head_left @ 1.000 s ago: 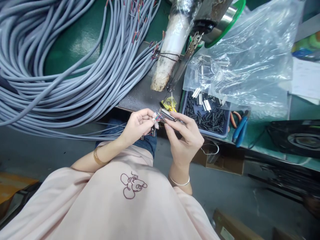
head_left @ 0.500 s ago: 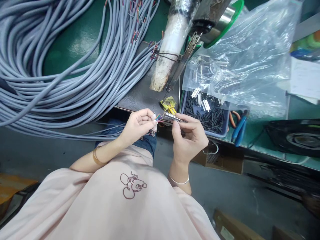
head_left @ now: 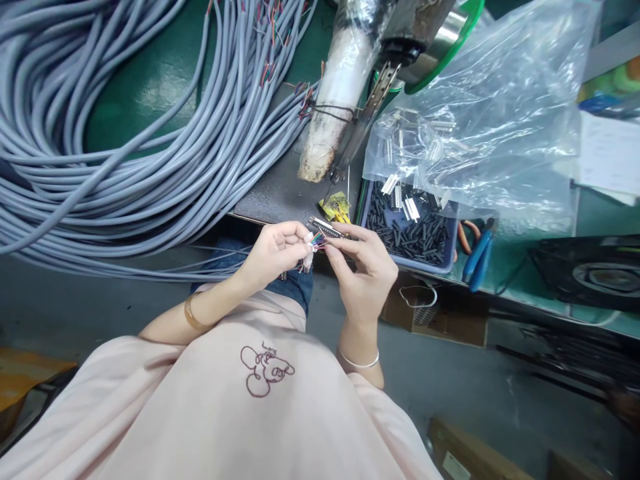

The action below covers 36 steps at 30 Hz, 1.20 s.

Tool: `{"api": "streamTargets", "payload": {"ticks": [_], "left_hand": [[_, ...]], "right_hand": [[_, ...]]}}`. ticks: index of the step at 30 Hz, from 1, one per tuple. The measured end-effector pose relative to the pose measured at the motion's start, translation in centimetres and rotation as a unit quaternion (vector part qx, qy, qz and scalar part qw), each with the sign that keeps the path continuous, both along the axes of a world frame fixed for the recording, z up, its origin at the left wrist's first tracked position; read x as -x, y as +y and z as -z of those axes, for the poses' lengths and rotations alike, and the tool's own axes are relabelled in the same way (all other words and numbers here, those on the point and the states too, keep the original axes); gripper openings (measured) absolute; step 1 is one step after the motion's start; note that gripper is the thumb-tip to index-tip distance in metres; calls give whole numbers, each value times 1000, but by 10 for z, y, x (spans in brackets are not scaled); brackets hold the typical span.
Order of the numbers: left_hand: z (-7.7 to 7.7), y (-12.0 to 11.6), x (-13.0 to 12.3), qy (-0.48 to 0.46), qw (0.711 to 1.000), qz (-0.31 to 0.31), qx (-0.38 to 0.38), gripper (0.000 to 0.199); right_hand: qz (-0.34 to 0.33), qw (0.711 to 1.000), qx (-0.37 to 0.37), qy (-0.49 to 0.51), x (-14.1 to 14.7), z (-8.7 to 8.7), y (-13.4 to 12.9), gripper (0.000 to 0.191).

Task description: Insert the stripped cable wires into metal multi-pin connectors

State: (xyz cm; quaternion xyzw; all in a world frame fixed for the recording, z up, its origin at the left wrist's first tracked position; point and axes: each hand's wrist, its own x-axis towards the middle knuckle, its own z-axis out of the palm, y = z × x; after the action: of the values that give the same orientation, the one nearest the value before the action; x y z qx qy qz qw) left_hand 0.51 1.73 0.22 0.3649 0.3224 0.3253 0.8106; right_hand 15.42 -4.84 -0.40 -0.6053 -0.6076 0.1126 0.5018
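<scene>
My left hand (head_left: 280,252) pinches the stripped end of a grey cable, where a fan of thin coloured wires (head_left: 319,239) sticks out to the right past the fingertips. My right hand (head_left: 367,273) has a narrow metal multi-pin connector (head_left: 325,228) at its fingers, its right end partly hidden behind them. The right thumb and a fingertip are close to the wires, just below the connector. Whether any wire touches the pins is too small to tell. Behind the connector, a yellow piece (head_left: 336,208) lies at the table edge beneath the soldering iron (head_left: 363,123).
Grey cables (head_left: 165,173) lie in a large coil at left. A blue bin (head_left: 453,250) holds black tubing pieces and several connectors, under a clear plastic bag (head_left: 500,127). Pliers (head_left: 479,260) lie at right, near a dark fan-like device (head_left: 595,273). A solder spool (head_left: 445,47) stands behind.
My right hand and the connector have shifted left, and the connector now sits above the wires instead of to their right. The right thumb is nearer the wires. My left hand has hardly moved.
</scene>
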Motion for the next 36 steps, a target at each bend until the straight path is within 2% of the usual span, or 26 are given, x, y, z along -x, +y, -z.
{"api": "streamTargets", "payload": {"ticks": [10,18,22,25,31,36], "left_hand": [[0,1,0,0,999,24,36,12],[3,0,2,5,999,26,41,11],[5,-1,3,4,999,32,29,14],[3,-4,1,11,1000,10,-12,18],[4,-13,-3,55,989,-76,-111,17],[6,-3,0,48,991,-99,-81,20]], "right_hand": [[-21,1000,-23,-1,-5,1,-1,22],[-20,999,-27,-33,-5,0,-2,18],[-19,999,-22,-28,-3,0,-3,10],[-13,1000,4,-1,-1,1,-4,6],[-11,994,50,93,6,3,-4,7],[86,993,-38,76,9,9,-1,8]]}}
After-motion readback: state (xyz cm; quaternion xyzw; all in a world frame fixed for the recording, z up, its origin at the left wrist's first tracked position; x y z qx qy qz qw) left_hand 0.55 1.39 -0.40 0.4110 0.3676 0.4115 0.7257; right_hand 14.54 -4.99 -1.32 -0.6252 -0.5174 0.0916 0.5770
